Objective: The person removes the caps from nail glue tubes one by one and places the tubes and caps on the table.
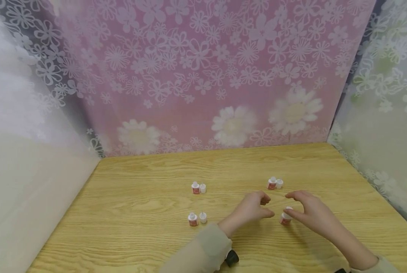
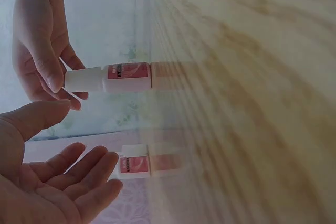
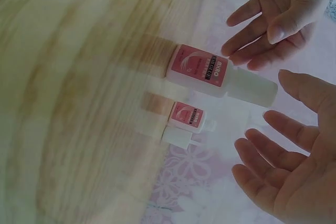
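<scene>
A small white bottle with a red label stands upright on the table, its white cap on. My right hand is beside it, fingers spread, the thumb tip close to the cap; in the right wrist view the fingers stand apart from the bottle. On the other side, my left hand hovers with its fingers loosely extended, holding nothing and not touching the bottle. Behind them stands an uncapped bottle of the same kind, with its cap next to it.
Two more uncapped bottles stand to the left, one farther back and one nearer. Each has its white cap set down at its right, nozzle up. Flowered curtains enclose the wooden table at the back and sides.
</scene>
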Motion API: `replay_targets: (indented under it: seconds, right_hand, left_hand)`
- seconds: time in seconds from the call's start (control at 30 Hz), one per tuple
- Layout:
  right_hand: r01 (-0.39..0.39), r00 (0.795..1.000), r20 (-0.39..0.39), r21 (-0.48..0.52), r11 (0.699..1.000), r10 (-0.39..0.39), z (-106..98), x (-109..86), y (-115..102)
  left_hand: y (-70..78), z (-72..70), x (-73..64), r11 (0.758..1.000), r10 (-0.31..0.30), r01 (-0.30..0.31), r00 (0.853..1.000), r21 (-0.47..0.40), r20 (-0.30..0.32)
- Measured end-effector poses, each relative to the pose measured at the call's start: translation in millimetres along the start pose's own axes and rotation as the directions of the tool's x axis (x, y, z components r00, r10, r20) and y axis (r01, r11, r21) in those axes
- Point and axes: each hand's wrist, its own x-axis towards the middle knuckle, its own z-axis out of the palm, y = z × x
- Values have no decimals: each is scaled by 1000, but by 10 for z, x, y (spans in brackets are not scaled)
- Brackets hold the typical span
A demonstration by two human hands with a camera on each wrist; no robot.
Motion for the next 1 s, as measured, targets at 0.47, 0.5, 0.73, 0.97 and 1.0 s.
replay_targets:
  seconds: [0.47,0.5,0.73,0.97,1.0]
  right_hand:
    - [-18,996,88,78,997,11,18,-4,49]
    - [-13,995,98,84,996,4,20,-3,54]
    - [-7,993,119,105,994,-6,57,13,90]
    - [20,994,100,129,992,-33,66,4,105]
    - [23,994,99,131,991,-36,66,4,107]
  left_hand:
    - [52,182,143,997,-51,55,996,-57,77]
    - [62,191,149,997,-48,52,995,-54,83]
    - [89,272,183,998,24,-29,996,54,83]
    - [96,357,227,994,53,-59,997,91,64]
    - [97,364,235,994,47,-53,997,99,63]
